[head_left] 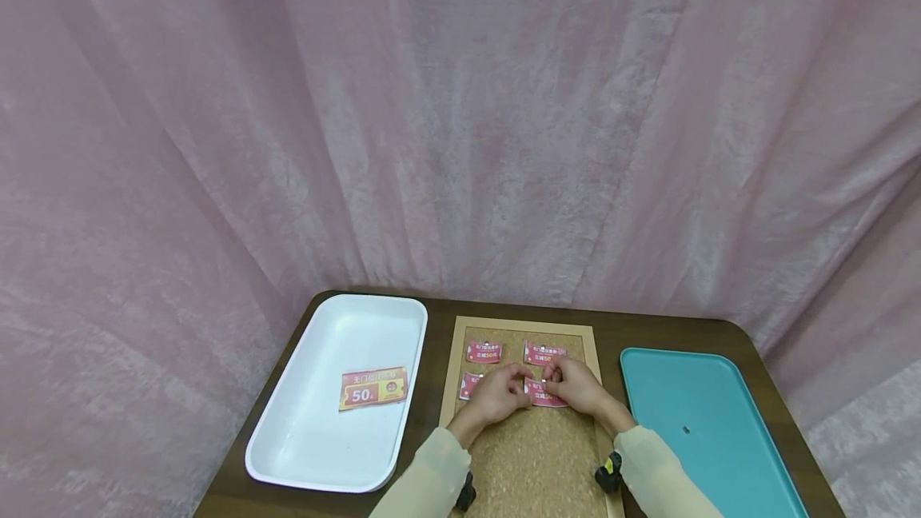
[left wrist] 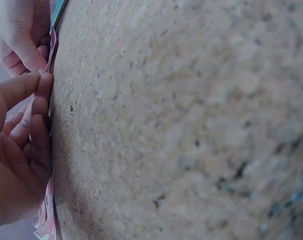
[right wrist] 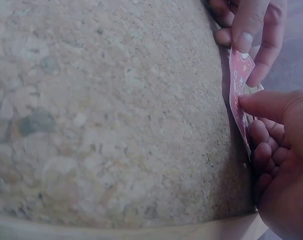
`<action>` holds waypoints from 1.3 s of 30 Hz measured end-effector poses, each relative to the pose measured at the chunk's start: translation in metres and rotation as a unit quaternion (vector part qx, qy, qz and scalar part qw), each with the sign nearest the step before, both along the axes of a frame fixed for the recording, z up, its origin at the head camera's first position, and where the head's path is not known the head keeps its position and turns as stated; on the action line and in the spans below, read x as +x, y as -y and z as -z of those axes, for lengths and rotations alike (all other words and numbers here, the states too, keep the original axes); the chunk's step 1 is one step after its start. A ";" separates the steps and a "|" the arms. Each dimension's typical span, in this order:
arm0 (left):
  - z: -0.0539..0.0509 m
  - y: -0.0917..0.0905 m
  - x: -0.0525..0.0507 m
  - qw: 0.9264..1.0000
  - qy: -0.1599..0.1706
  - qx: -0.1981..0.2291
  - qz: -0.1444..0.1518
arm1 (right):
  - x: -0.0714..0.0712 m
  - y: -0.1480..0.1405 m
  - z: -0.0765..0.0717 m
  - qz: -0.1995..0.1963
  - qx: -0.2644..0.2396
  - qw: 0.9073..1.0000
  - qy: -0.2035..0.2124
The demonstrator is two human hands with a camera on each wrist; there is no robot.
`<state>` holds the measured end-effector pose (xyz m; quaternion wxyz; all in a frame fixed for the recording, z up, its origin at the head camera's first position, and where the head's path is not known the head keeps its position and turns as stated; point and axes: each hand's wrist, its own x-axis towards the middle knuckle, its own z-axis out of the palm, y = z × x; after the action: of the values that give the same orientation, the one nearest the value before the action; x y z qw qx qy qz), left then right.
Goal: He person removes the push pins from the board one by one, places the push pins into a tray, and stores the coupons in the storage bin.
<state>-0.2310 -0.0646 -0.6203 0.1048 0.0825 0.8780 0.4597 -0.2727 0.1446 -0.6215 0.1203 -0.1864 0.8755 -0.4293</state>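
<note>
A pink coupon [head_left: 547, 396] with white and yellow print lies over the cork board [head_left: 536, 454], second row, right side. At its left end, my left hand [head_left: 499, 394] pinches it between thumb and fingers. My right hand [head_left: 573, 386] holds the coupon's upper part, its thumb on the printed face and the other fingers curled behind; whether a pin is between them is hidden. Above sit two similar coupons, an upper left one [head_left: 484, 352] and an upper right one [head_left: 543, 353], each with a small fastener at its top. Another coupon [head_left: 469, 384] is partly covered by my left hand.
Left of the board stands a white tray [head_left: 324, 454] holding a pink and yellow coupon [head_left: 373, 388]. On the right lies a turquoise tray [head_left: 708, 398] with a tiny dark object [head_left: 686, 429] in it. A pink curtain [head_left: 460, 142] hangs behind the brown table [head_left: 647, 326].
</note>
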 end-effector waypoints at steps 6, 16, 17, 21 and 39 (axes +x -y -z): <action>-0.001 0.002 -0.001 1.000 0.003 0.004 0.004 | 0.001 0.000 0.000 -0.004 -0.002 1.000 -0.015; 0.000 0.001 0.000 1.000 0.003 0.014 0.001 | 0.000 0.004 -0.006 -0.002 0.027 1.000 -0.008; 0.000 0.001 0.000 1.000 0.002 0.014 0.001 | 0.000 0.004 -0.006 -0.003 0.030 1.000 -0.005; -0.001 0.001 0.000 1.000 -0.005 0.014 0.006 | 0.000 0.003 -0.008 -0.009 0.031 0.999 0.003; 0.002 0.001 0.000 1.000 0.003 0.005 0.000 | -0.002 -0.007 -0.010 0.008 -0.064 0.998 0.027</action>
<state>-0.2314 -0.0654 -0.6220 0.1073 0.0814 0.8754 0.4643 -0.2750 0.1521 -0.6115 0.1282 -0.1749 0.8442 -0.4903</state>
